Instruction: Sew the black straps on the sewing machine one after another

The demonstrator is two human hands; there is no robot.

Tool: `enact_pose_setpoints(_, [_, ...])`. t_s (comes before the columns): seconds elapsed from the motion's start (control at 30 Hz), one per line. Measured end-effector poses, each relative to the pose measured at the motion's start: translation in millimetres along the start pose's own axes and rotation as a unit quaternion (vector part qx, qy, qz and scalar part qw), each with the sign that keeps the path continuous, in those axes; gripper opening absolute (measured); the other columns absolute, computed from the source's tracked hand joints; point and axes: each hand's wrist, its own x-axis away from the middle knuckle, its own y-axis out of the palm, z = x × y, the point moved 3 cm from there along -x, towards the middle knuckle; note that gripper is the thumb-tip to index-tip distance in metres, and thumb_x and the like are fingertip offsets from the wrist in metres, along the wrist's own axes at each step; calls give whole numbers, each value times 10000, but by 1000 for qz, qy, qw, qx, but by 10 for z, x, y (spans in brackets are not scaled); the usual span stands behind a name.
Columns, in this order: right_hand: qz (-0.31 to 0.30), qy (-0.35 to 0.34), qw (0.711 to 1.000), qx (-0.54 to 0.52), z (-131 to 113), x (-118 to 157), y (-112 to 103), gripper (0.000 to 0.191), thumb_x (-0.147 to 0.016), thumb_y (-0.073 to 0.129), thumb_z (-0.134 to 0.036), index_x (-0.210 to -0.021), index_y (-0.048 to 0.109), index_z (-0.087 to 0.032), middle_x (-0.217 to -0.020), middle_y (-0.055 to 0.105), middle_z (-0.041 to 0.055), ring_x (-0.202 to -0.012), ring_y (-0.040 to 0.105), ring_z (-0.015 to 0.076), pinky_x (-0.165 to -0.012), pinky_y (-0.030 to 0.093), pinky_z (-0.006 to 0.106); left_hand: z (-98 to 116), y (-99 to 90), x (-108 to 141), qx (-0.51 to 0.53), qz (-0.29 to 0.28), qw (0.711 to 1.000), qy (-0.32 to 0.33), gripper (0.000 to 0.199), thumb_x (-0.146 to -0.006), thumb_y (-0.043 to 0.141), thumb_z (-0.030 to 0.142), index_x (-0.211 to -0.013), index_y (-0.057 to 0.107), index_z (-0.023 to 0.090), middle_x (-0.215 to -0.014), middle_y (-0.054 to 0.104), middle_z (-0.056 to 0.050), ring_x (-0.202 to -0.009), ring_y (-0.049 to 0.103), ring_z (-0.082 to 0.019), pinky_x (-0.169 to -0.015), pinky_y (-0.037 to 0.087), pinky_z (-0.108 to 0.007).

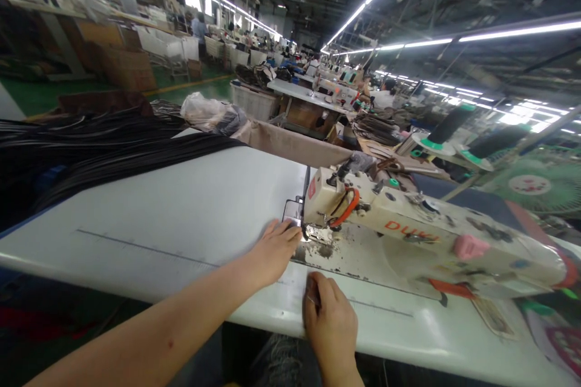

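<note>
A white sewing machine (390, 224) with an orange part at its head stands on the pale table (181, 205). My left hand (276, 249) lies flat with its fingers stretched out, their tips beside the metal plate (293, 210) under the machine head. Nothing shows in its grip. Closer to the table's front edge, my right hand (333, 317) is closed, thumb and fingers curled together. Whatever it may hold is too small or too hidden to name. The machine's needle and presser foot are hard to make out.
Long black strips (136, 157) are heaped over the table's left side. A plastic bag (209, 112) lies behind it. Thread cones (449, 127) and a green fan (531, 184) stand at the right. A ruler line (145, 247) marks the tabletop. People work farther back.
</note>
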Motion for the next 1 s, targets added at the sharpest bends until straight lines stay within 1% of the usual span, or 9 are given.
enact_pose_setpoints(0.17, [-2, 9, 1000, -8, 3, 3, 6, 235, -944, 499, -173, -1119, 651, -215, -841, 680, 16, -736, 628, 196, -674, 413, 298, -80, 6, -36, 17, -20, 1000, 8, 593, -891, 505, 72, -1462, 537, 227, -1545, 555, -96, -1480, 422, -327, -1213, 300, -591])
enact_pose_setpoints(0.23, [-2, 11, 1000, -15, 6, 6, 10, 235, -934, 503, -164, -1109, 650, -219, -828, 670, 10, -726, 618, 193, -667, 400, 297, -149, -2, -98, 45, -17, 999, 11, 542, -892, 523, 82, -1404, 598, 243, -1507, 597, -78, -1461, 455, -315, -1204, 337, -568])
enact_pose_setpoints(0.33, [-4, 11, 1000, -17, 8, 14, 15, 243, -925, 504, -149, -1110, 645, -220, -834, 669, 8, -728, 614, 192, -670, 391, 299, -291, -23, -269, 111, -2, 994, 17, 357, -942, 509, 129, -1200, 728, 242, -1331, 710, -63, -1326, 590, -254, -1160, 439, -447])
enact_pose_setpoints(0.4, [-6, 13, 1000, -12, 11, 22, 23, 244, -929, 505, -148, -1120, 641, -218, -843, 670, 10, -734, 613, 196, -673, 387, 304, -395, -26, -414, 136, 4, 991, 16, 322, -958, 491, 139, -1135, 750, 211, -1258, 730, -77, -1226, 646, -222, -1119, 490, -377])
enact_pose_setpoints(0.57, [0, 15, 1000, -3, 20, 38, 47, 252, -907, 516, -133, -1118, 629, -211, -852, 664, 16, -740, 604, 204, -680, 388, 313, -574, 25, -743, 149, -4, 988, 28, 324, -954, 519, 142, -1186, 741, 190, -1379, 676, -83, -1274, 624, -220, -1161, 465, -350])
enact_pose_setpoints(0.67, [4, 12, 1000, 3, 22, 38, 52, 246, -914, 510, -138, -1118, 624, -213, -849, 657, 17, -733, 596, 203, -681, 388, 314, -612, 73, -879, 151, -19, 987, 42, 294, -944, 558, 157, -1148, 763, 208, -1380, 689, -59, -1273, 631, -230, -1154, 469, -346])
enact_pose_setpoints(0.73, [7, 9, 1000, 4, 22, 36, 51, 243, -916, 509, -142, -1120, 621, -212, -852, 653, 19, -724, 591, 203, -679, 387, 316, -626, 96, -944, 148, -23, 988, 43, 309, -953, 563, 190, -1201, 747, 210, -1371, 699, -56, -1259, 643, -237, -1129, 486, -342])
enact_pose_setpoints(0.87, [12, 5, 1000, 1, 19, 34, 51, 249, -904, 512, -131, -1116, 615, -212, -854, 649, 21, -719, 584, 202, -676, 386, 319, -632, 93, -1000, 128, -15, 991, 46, 443, -985, 536, 249, -1421, 604, 222, -1453, 647, -58, -1320, 604, -240, -1145, 462, -341])
enact_pose_setpoints(1.0, [19, 6, 1000, 4, 11, 28, 48, 224, -919, 502, -130, -1097, 611, -214, -829, 638, 17, -709, 570, 199, -675, 376, 319, -643, 26, -944, 91, -6, 994, 57, 404, -985, 549, 277, -1378, 626, 225, -1434, 645, -78, -1321, 587, -255, -1159, 436, -359])
